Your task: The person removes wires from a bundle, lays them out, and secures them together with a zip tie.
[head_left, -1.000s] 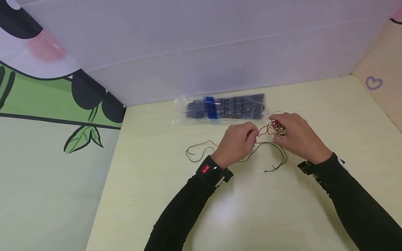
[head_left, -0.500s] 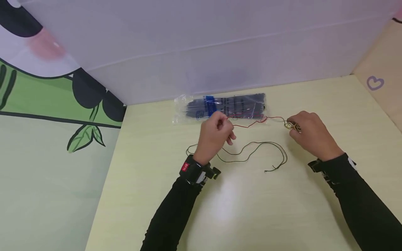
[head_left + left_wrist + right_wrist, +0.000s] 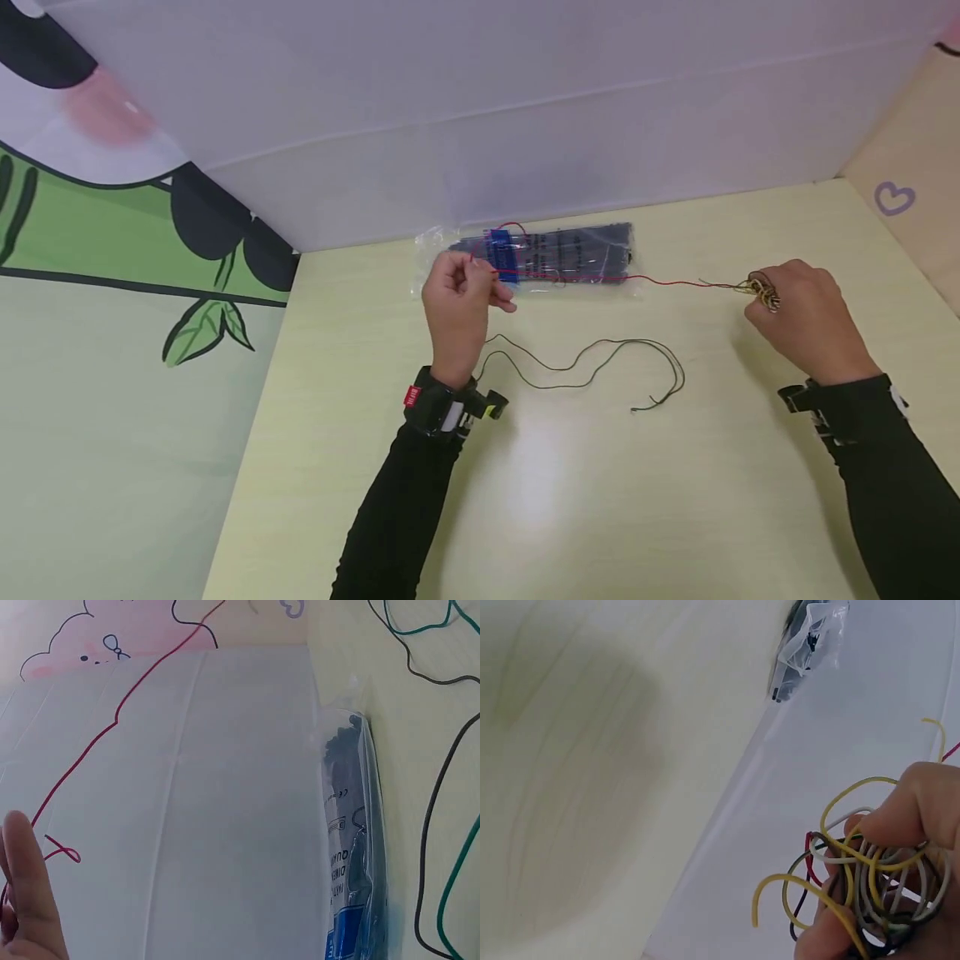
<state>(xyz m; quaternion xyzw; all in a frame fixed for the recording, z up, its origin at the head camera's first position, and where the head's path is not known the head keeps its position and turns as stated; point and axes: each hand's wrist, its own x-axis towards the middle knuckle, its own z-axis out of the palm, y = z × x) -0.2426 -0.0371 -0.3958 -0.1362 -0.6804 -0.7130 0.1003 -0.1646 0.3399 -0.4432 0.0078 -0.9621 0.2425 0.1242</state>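
Note:
A long red wire [image 3: 667, 282] runs taut between my two hands, above the table. Its left end is pinched by my left hand [image 3: 457, 321], thumb against fingers, with a short loop standing up beyond them. My right hand [image 3: 813, 321] grips a tangled bundle of wires [image 3: 877, 877]; yellow, white, grey, black and some red strands show in the right wrist view. The red wire comes out of this bundle. Below, on the table, lie a black wire [image 3: 424, 855] and a green wire [image 3: 445, 892] in loose curves, partly behind the left hand in the head view.
At the back of the table [image 3: 600, 500], by the white wall panel [image 3: 525, 125], lies a clear plastic bag [image 3: 573, 257] of thin dark strips with a blue band. The red wire passes over it in the head view. A printed side panel [image 3: 907, 167] stands right.
My hands have moved apart, left hand to the left and right hand to the right with the bundle. The red wire has been drawn out long between them. The wires on the table stay put.

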